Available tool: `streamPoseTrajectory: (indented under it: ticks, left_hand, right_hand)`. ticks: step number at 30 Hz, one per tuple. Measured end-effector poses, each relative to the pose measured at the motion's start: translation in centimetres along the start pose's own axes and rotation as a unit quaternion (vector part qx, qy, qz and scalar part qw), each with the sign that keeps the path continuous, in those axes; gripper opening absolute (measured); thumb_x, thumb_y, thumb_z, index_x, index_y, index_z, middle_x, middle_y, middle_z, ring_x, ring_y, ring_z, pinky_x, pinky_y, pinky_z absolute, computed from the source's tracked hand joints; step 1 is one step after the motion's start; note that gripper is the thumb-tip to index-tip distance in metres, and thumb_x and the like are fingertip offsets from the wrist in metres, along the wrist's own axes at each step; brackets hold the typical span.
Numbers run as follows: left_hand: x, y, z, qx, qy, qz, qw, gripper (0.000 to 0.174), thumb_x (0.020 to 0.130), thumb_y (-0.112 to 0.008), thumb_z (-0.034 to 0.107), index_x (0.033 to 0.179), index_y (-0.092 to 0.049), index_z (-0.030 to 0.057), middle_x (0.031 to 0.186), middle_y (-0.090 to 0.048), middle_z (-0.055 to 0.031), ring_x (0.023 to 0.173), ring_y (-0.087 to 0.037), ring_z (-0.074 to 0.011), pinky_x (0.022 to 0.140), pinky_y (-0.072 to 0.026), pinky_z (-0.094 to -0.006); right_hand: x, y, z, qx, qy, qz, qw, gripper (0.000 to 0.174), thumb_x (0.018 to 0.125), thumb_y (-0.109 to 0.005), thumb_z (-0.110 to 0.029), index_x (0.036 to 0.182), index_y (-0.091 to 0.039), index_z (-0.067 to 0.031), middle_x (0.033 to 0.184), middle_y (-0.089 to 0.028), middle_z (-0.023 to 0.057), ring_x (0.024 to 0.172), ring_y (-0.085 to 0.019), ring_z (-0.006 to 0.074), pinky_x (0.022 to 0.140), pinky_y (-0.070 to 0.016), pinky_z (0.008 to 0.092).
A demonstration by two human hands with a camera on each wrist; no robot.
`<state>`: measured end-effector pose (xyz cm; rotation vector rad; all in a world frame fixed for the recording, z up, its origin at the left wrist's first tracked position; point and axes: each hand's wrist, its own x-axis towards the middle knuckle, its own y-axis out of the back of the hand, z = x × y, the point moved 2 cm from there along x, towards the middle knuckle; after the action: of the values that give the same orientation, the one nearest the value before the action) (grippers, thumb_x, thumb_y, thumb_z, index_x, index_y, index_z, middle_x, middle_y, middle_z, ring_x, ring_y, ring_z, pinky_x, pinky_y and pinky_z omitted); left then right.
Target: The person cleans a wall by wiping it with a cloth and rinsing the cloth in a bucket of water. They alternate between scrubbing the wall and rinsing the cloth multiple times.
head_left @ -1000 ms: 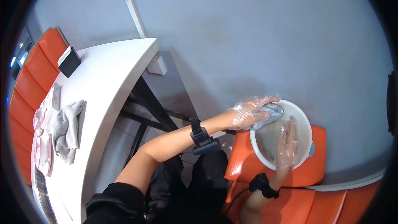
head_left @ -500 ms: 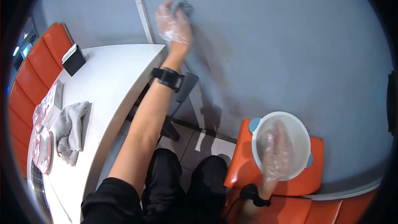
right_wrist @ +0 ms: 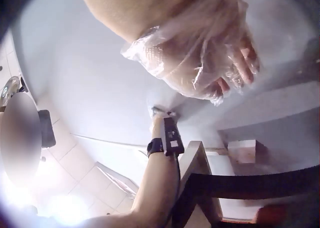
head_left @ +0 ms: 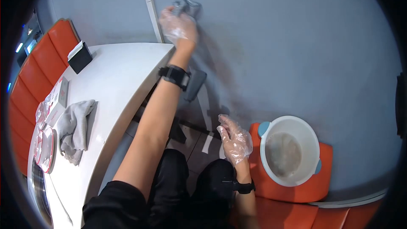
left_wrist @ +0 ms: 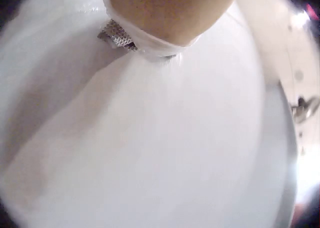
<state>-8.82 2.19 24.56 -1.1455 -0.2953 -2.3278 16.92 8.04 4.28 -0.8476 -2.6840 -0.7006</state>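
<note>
- Soft, even light filled the head view; a black fisheye ring bent its edges.
- The left arm (head_left: 152, 123) threw a faint shadow on the wall (head_left: 296, 38).
- The left wrist view was washed-out and blurred; only the cloth (left_wrist: 117, 35) showed texture.
- Glare bloomed at the right wrist view's lower left; the right hand (right_wrist: 210, 63) looked soft.

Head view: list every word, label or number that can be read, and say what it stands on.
No text is legible.
Printed cards on the white table: red print, too small and blurred to read.
Black box, white basin, grey cloth in the left hand: no lettering shows.
</note>
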Motion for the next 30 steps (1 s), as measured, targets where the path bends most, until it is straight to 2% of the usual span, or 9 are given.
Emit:
streamPoseTrajectory:
  ticks: [4,7,9,14,16,17,21,27,30]
  left_hand:
    - [-8.6,-0.3,2.4,0.012,-0.201,-0.146,0.969,0.038,0.079,-0.062,0.002,0.114,-0.048,0.0023,0.104,-0.051,-0.0189,0.094,-0.055,-0.0370,0.081,-0.0473,-0.0444]
    - [-12.9,1.5,1.8,0.003,-0.220,-0.240,0.946,0.039,0.079,-0.062,0.001,0.115,-0.048,0.0049,0.105,-0.052,-0.0176,0.096,-0.055,-0.0377,0.080,-0.0475,-0.0450]
    - [-14.5,2.2,0.5,-0.012,-0.119,-0.368,0.922,0.039,0.079,-0.064,0.002,0.114,-0.050,0.0069,0.106,-0.054,-0.0160,0.098,-0.057,-0.0357,0.080,-0.0483,-0.0425]
    - [-18.3,5.1,-2.1,-0.100,-0.002,-0.378,0.920,0.037,0.081,-0.066,0.012,0.114,-0.052,0.0084,0.109,-0.055,-0.0171,0.101,-0.056,-0.0380,0.086,-0.0458,-0.0437]
    - [-19.7,5.9,-3.0,-0.104,0.140,-0.439,0.881,0.041,0.082,-0.066,0.019,0.117,-0.051,0.0050,0.113,-0.055,-0.0191,0.105,-0.055,-0.0363,0.091,-0.0437,-0.0430]
    - [-20.3,6.4,-3.0,-0.102,0.158,-0.472,0.861,0.043,0.086,-0.064,0.022,0.123,-0.050,0.0061,0.120,-0.054,-0.0139,0.108,-0.055,-0.0250,0.092,-0.0444,-0.0353]
    - [-22.0,7.6,-3.0,-0.212,0.238,-0.486,0.814,0.054,0.089,-0.064,0.029,0.132,-0.044,0.0042,0.123,-0.052,-0.0118,0.110,-0.050,-0.0188,0.094,-0.0416,-0.0332]
    - [-22.2,8.2,-3.3,-0.319,0.366,-0.483,0.728,0.052,0.094,-0.060,0.034,0.133,-0.041,0.0062,0.123,-0.051,-0.0102,0.115,-0.045,-0.0166,0.101,-0.0353,-0.0321]
    - [-23.4,8.2,-4.4,-0.259,0.361,-0.494,0.747,0.052,0.098,-0.049,0.043,0.136,-0.037,0.0096,0.128,-0.046,-0.0077,0.121,-0.040,-0.0168,0.105,-0.0306,-0.0309]
  right_hand:
    - [0.6,-1.4,2.5,0.086,-0.067,-0.016,0.994,0.029,0.090,-0.061,-0.014,0.118,-0.062,-0.0078,0.111,-0.067,0.0138,0.097,-0.067,0.0264,0.084,-0.0514,0.0337]
    - [0.5,-1.9,3.4,0.153,-0.085,-0.056,0.983,0.032,0.094,-0.055,-0.006,0.126,-0.056,0.0000,0.119,-0.063,0.0170,0.112,-0.060,0.0224,0.095,-0.0479,0.0328]
    - [0.2,-2.4,5.1,0.204,-0.122,-0.058,0.970,0.038,0.095,-0.054,-0.007,0.132,-0.049,-0.0013,0.125,-0.058,0.0188,0.112,-0.059,0.0240,0.095,-0.0485,0.0334]
    - [1.1,-1.1,3.6,0.239,-0.087,0.007,0.967,0.053,0.098,-0.050,-0.009,0.146,-0.029,-0.0061,0.142,-0.042,0.0202,0.115,-0.056,0.0268,0.091,-0.0512,0.0341]
    - [1.4,-1.2,2.6,0.263,-0.062,0.040,0.962,0.056,0.098,-0.050,-0.012,0.148,-0.025,-0.0074,0.143,-0.041,0.0208,0.119,-0.053,0.0264,0.089,-0.0519,0.0337]
    - [1.6,-1.4,2.2,0.245,-0.057,0.057,0.966,0.053,0.099,-0.050,-0.017,0.147,-0.030,-0.0061,0.142,-0.043,0.0195,0.124,-0.049,0.0247,0.095,-0.0475,0.0334]
    - [3.2,-1.4,-0.4,0.211,-0.110,0.125,0.963,0.047,0.100,-0.047,-0.025,0.139,-0.042,0.0016,0.139,-0.047,0.0166,0.126,-0.046,0.0234,0.106,-0.0357,0.0345]
    - [5.3,-3.6,3.3,0.417,-0.126,0.101,0.894,0.044,0.101,-0.044,-0.028,0.132,-0.051,0.0013,0.136,-0.050,0.0162,0.128,-0.044,0.0225,0.107,-0.0324,0.0330]
    - [5.1,-3.7,3.1,0.360,-0.128,0.086,0.920,0.047,0.102,-0.040,-0.032,0.131,-0.052,0.0017,0.136,-0.051,0.0141,0.128,-0.045,0.0221,0.108,-0.0310,0.0327]
